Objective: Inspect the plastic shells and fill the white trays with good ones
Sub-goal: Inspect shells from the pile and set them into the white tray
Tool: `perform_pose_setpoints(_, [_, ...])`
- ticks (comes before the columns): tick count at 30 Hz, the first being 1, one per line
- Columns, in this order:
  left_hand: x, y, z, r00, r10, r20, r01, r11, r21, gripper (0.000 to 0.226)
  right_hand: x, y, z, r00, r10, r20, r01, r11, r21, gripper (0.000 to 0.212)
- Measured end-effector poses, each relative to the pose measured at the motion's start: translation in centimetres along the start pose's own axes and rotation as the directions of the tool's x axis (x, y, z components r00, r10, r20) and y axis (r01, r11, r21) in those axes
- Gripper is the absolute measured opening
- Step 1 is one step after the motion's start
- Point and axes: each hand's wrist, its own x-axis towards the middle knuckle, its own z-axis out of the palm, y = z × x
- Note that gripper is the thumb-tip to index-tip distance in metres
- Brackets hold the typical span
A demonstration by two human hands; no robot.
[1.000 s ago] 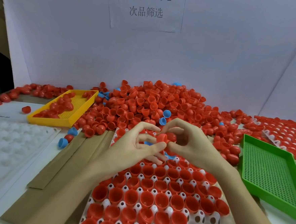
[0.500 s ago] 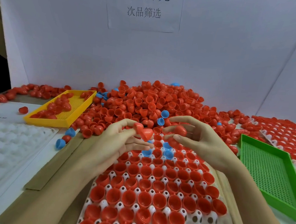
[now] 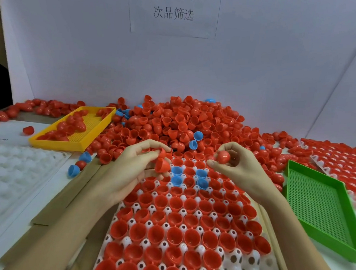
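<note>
Hands over a half-filled white tray, each gripping a red shell.

Far left lies an empty white moulded tray [image 3: 12, 169], and behind it a yellow bin [image 3: 46, 141] holds a few red shells. Two blue shells [image 3: 79, 163] sit loose on the table just ahead of that bin. The left hand [image 3: 132, 169] curls its fingers round a red shell [image 3: 162, 164], thumb on top, above the far end of the white tray [image 3: 235, 259], whose pockets are mostly filled with red shells and a few blue ones [image 3: 191, 177]. A big pile of red shells [image 3: 184, 122] rises behind. The right hand [image 3: 240, 168] pinches another red shell [image 3: 223, 156] between thumb and fingertips. Right of it stands an empty green bin [image 3: 325, 242], and beyond that a filled tray [image 3: 343, 161].
</note>
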Motion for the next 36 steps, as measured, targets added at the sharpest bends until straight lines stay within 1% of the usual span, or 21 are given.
perform_pose_setpoints(4, [0.0, 0.0, -0.1, 1.0, 0.012, 0.026, -0.013, 1.0, 0.021, 0.025, 0.2, 0.6, 0.0, 0.997, 0.039, -0.059, -0.035, 0.997, 0.07, 0.039])
perform_pose_setpoints(7, [-0.2, 0.0, 0.0, 0.999, 0.013, 0.048, -0.015, 0.999, 0.045, 0.024, 0.2, 0.6, -0.2, 0.996, 0.038, -0.084, -0.03, 0.995, 0.095, 0.035])
perform_pose_setpoints(10, [-0.3, -0.1, 0.1, 0.998, 0.009, 0.057, -0.013, 0.997, 0.077, 0.023, 0.2, 0.8, -0.4, 0.998, 0.028, -0.052, -0.024, 0.997, 0.078, 0.024])
perform_pose_setpoints(15, [-0.1, -0.2, 0.0, 0.999, 0.0, 0.044, -0.004, 0.996, 0.093, 0.024, 0.2, 0.6, -0.5, 1.0, -0.004, 0.017, 0.001, 0.988, 0.153, 0.012])
perform_pose_setpoints(18, [-0.1, -0.2, -0.2, 0.999, 0.003, 0.039, -0.007, 0.996, 0.092, 0.025, 0.1, 0.6, -0.2, 0.993, -0.013, 0.121, -0.002, 0.992, 0.126, 0.014])
perform_pose_setpoints(21, [0.0, -0.2, -0.2, 0.999, 0.013, 0.04, -0.016, 0.996, 0.084, 0.026, 0.1, 0.6, 0.3, 0.995, 0.033, 0.097, -0.053, 0.977, 0.208, 0.014])
perform_pose_setpoints(23, [0.0, -0.2, -0.2, 0.999, 0.014, 0.044, -0.017, 0.997, 0.073, 0.025, 0.1, 0.5, 0.4, 0.997, 0.024, 0.067, -0.038, 0.977, 0.21, 0.016])
perform_pose_setpoints(25, [0.0, -0.1, -0.2, 0.999, 0.014, 0.047, -0.017, 0.997, 0.078, 0.025, 0.1, 0.3, 0.3, 0.997, 0.017, 0.072, -0.032, 0.976, 0.215, 0.018])
perform_pose_setpoints(29, [0.0, 0.1, -0.3, 0.999, 0.011, 0.033, -0.014, 0.997, 0.078, 0.026, 0.0, -0.8, -0.6, 0.994, 0.064, 0.088, -0.093, 0.923, 0.373, 0.026])
perform_pose_setpoints(30, [-0.1, 0.1, -0.3, 1.0, 0.01, 0.024, -0.012, 0.997, 0.074, 0.027, -0.2, -1.3, -1.0, 0.995, 0.056, 0.084, -0.083, 0.927, 0.366, 0.025])
perform_pose_setpoints(31, [-0.1, 0.2, -0.4, 1.0, 0.01, 0.012, -0.01, 0.998, 0.07, 0.027, -0.6, -1.9, -1.5, 0.996, 0.034, 0.08, -0.057, 0.949, 0.311, 0.024])
perform_pose_setpoints(32, [-0.1, 0.3, -0.4, 1.0, 0.011, 0.003, -0.011, 0.998, 0.064, 0.027, -1.1, -2.4, -2.0, 0.997, 0.002, 0.083, -0.02, 0.976, 0.216, 0.02])
perform_pose_setpoints(33, [-0.1, 0.4, -0.4, 1.0, 0.014, -0.001, -0.013, 0.998, 0.06, 0.028, -1.9, -2.9, -2.5, 0.993, -0.026, 0.116, 0.012, 0.992, 0.127, 0.018])
perform_pose_setpoints(34, [-0.1, 0.4, -0.4, 1.0, 0.015, -0.002, -0.015, 0.998, 0.057, 0.028, -2.8, -3.2, -2.9, 0.986, -0.035, 0.164, 0.024, 0.997, 0.071, 0.022])
perform_pose_setpoints(36, [-0.2, 0.5, -0.4, 1.0, 0.016, 0.005, -0.016, 0.998, 0.06, 0.028, -4.9, -3.5, -3.3, 0.963, -0.003, 0.269, -0.005, 1.0, 0.03, 0.032])
